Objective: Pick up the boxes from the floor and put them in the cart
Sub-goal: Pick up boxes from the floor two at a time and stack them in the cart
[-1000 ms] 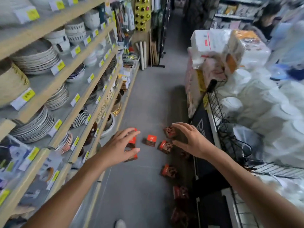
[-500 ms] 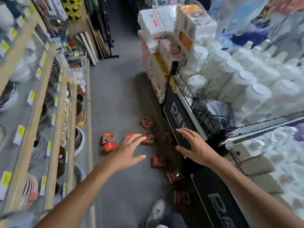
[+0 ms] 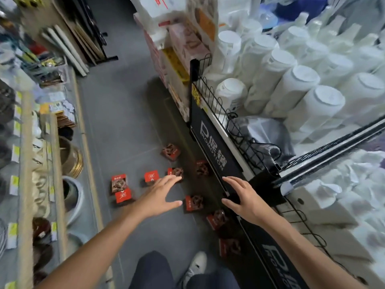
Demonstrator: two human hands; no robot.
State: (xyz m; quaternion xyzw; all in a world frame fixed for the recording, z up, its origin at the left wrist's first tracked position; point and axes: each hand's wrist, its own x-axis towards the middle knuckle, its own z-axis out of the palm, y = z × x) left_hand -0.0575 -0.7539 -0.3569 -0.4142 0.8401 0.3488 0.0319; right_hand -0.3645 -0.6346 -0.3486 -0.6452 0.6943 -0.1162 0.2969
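Red boxes (image 3: 193,202) scattered on grey floor (image 3: 125,130), open aisle toward 12 o'clock; left hand (image 3: 161,197) and right hand (image 3: 242,198) spread, empty; view now tilted lower, knees visible.

The black panel (image 3: 214,151) on the aisle side of the wire display bin reads "PROMOTION" in white letters beside larger white Chinese characters. The same lettering, cut off as "PROMO", shows on the lower black panel (image 3: 279,261). Print on the red boxes (image 3: 118,182) and the yellow shelf tags (image 3: 15,149) seems too blurred to read.
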